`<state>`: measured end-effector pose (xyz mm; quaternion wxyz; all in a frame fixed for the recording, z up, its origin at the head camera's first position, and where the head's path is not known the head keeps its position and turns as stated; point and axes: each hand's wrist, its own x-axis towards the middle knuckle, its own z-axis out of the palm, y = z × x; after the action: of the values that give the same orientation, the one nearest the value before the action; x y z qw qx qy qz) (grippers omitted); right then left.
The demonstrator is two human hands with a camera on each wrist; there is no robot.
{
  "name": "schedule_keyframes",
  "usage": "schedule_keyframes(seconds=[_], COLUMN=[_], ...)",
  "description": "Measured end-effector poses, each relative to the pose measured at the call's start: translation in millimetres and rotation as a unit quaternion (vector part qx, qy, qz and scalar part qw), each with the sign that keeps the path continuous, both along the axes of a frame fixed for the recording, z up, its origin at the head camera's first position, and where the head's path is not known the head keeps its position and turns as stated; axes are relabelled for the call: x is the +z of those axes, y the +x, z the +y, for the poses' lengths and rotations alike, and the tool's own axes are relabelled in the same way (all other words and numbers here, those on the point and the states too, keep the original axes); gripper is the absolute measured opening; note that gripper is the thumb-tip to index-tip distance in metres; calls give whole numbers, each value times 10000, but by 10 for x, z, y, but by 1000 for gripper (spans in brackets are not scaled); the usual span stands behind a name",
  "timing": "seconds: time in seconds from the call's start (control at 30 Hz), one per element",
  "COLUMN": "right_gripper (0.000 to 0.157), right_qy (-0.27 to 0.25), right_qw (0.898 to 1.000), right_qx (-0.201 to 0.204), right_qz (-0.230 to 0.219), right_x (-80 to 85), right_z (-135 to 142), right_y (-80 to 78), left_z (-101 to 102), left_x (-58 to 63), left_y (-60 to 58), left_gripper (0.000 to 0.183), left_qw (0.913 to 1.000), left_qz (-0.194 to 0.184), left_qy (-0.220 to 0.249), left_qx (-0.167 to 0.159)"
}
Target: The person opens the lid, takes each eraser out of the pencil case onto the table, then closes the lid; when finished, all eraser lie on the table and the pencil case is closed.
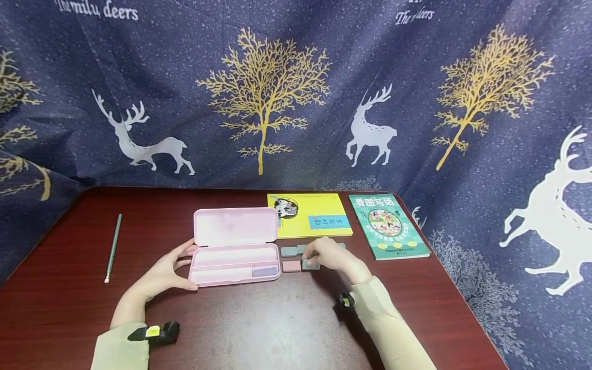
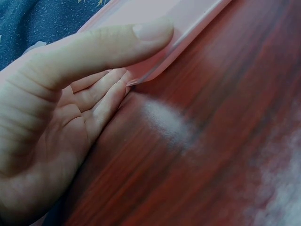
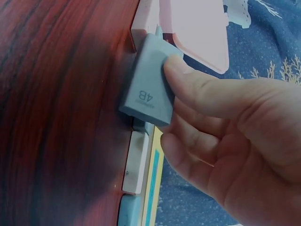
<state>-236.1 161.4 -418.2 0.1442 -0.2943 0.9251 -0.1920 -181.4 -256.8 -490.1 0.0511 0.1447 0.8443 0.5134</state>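
Observation:
An open pink pencil case (image 1: 222,257) lies mid-table with its lid tilted back. A lavender eraser (image 1: 265,271) sits in its small front right compartment. My left hand (image 1: 164,270) holds the case's left end, thumb at the near corner and fingers along the side; in the left wrist view the thumb (image 2: 153,30) lies over the rim. My right hand (image 1: 329,254) pinches a grey-green eraser (image 3: 150,80) marked 4B between thumb and fingers, just right of a pink eraser (image 1: 291,266). Behind them is a row of erasers, including a grey-green one (image 1: 289,252) and a white one (image 3: 135,162).
A yellow book (image 1: 310,226) lies behind the erasers, with a green book (image 1: 390,228) to its right. On the left is a dark green pencil (image 1: 113,246). A dark blue patterned cloth (image 1: 296,92) hangs behind the wooden table (image 1: 259,324).

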Motion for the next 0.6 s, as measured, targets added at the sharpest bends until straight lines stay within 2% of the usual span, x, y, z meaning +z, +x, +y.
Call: schedule_keyframes(seconds=[0.23,0.6], right_gripper=[14,10], right_qy=[-24,83], right_qw=[9997,9999], right_qx=[-83,-90], right_qz=[-214,-32], right_x=[-36,-51], right_z=[-17,-62], right_y=[-3,-24], left_z=[0,-6], left_x=[1,-9], left_y=[3,3], left_gripper=[113,113], left_qw=[10000,9999], left_qz=[8,20], left_qy=[46,114], left_qx=[-27,-36])
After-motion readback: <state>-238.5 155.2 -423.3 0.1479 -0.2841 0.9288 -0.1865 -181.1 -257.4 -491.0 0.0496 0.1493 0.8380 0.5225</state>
